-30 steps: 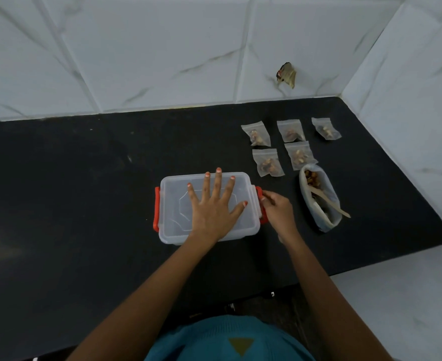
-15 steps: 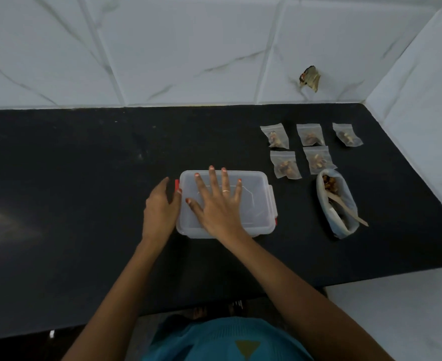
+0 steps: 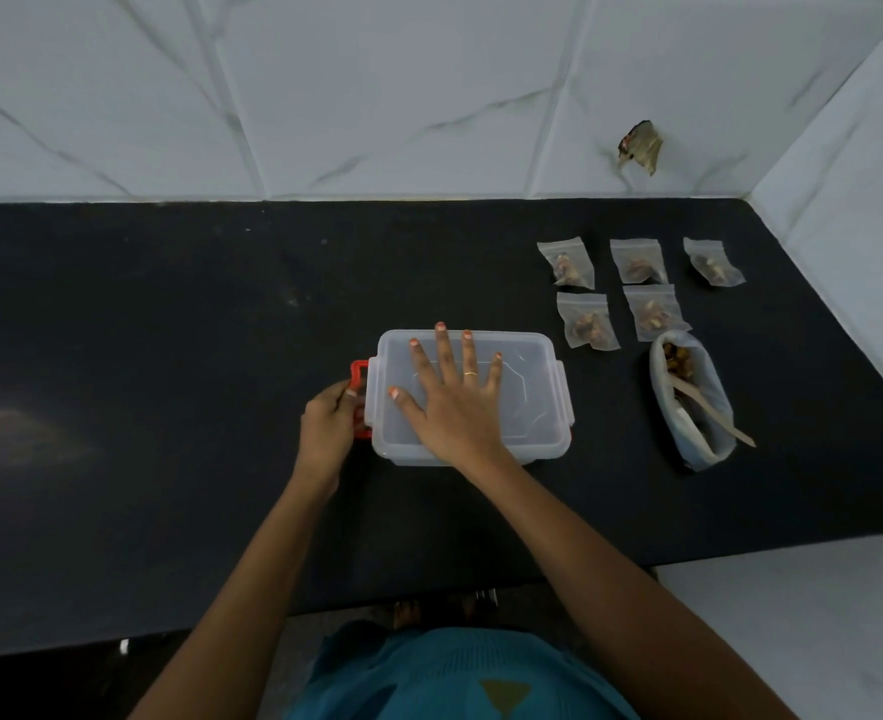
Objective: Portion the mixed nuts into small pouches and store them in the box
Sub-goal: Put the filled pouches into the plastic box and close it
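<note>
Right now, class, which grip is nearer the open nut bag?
Right. The right grip rests on the box lid, left of the nut bag; the left grip holds the red latch, farther left.

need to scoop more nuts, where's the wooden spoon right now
In the head view, the wooden spoon lies in the open bag of nuts on the right of the counter, right of the plastic box and nearer than the filled pouches.

counter (image 3: 169,356): black, plain
box (image 3: 532,366): clear, lid on, mid-counter, red latch (image 3: 360,367) at its left end
pouches (image 3: 587,321): five, filled, two rows, back right
bag (image 3: 709,449): just in front of the pouches, holding nuts (image 3: 678,356) and a wooden spoon (image 3: 714,415)
</note>
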`<state>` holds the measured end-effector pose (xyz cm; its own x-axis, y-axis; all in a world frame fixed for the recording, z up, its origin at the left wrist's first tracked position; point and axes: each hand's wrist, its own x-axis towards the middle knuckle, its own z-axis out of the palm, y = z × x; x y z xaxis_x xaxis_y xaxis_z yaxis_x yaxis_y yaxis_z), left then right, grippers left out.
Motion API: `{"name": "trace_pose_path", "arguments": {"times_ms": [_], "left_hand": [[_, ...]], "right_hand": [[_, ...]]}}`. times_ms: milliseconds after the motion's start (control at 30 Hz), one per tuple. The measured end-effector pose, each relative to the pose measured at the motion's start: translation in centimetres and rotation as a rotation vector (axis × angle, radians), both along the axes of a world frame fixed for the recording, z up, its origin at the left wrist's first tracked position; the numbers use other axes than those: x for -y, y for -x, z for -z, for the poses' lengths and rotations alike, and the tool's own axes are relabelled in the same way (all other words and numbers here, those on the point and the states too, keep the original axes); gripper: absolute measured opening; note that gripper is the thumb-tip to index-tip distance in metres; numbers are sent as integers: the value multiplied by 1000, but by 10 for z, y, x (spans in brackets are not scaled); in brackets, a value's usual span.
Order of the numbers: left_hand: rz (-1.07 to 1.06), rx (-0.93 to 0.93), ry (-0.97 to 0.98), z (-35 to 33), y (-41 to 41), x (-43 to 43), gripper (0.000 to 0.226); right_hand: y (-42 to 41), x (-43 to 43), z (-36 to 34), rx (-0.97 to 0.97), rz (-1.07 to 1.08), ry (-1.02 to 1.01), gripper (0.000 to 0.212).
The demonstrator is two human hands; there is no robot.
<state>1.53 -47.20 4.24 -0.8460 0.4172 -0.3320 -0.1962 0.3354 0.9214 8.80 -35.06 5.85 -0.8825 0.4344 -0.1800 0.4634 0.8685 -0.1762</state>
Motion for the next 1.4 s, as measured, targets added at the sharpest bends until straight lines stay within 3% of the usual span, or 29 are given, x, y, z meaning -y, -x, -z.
{"name": "trace_pose_path", "arguments": {"times_ms": [167, 267, 433, 600, 733, 1067, 1400], "left_hand": [[-82, 111, -59, 4, 8, -11, 28], [-35, 117, -163, -2, 13, -23, 28], [83, 294, -204, -8, 26, -45, 68], [168, 493, -350, 0, 32, -50, 87], [171, 506, -381, 5, 31, -53, 83], [118, 549, -438, 21, 30, -57, 79], [-159, 403, -229, 23, 26, -75, 67]], "right_hand": [[1, -3, -3, 1, 0, 58, 67], [3, -10, -11, -89, 49, 102, 56], [27, -32, -22, -304, 44, 189, 39], [55, -43, -27, -89, -54, 348, 35], [62, -47, -29, -64, -6, 450, 28], [61, -44, -24, -91, -42, 369, 23], [58, -47, -25, -64, -64, 334, 24]]}}
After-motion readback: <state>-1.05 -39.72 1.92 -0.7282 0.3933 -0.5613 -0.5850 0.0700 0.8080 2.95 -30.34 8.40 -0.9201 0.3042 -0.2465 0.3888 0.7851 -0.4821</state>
